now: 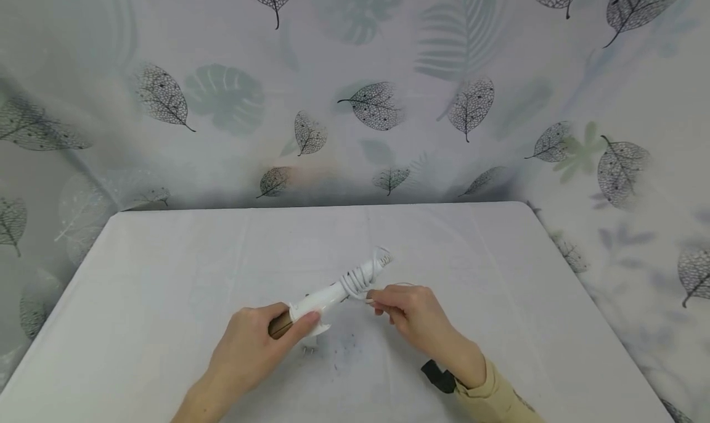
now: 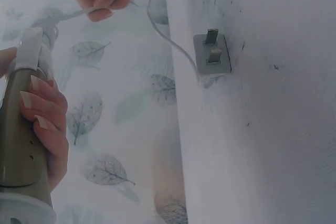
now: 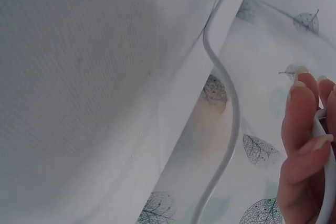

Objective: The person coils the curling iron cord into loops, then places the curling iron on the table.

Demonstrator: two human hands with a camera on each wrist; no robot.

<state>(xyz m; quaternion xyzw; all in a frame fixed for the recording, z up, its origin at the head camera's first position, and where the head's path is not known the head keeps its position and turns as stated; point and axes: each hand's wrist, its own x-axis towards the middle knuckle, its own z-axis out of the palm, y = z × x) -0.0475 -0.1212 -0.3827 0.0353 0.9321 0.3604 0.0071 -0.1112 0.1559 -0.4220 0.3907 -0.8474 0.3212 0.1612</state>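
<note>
Fingers of our left hand curl round the brown end of one white-and-brown appliance, and those of our right hand pinch its white cord. Taking that appliance as our landmark, we see a leaf-printed wall covering beyond it and to both sides. One white table spreads beneath it, with several dark specks just on its near side. Held over the table, the appliance slants, white end farther away and rightward. Right of it, on the near side, we count one yellowish sleeve and one black band. One cord wraps its white end in several coils, too bunched to count. One plug with two metal prongs sits near its brown end.
</note>
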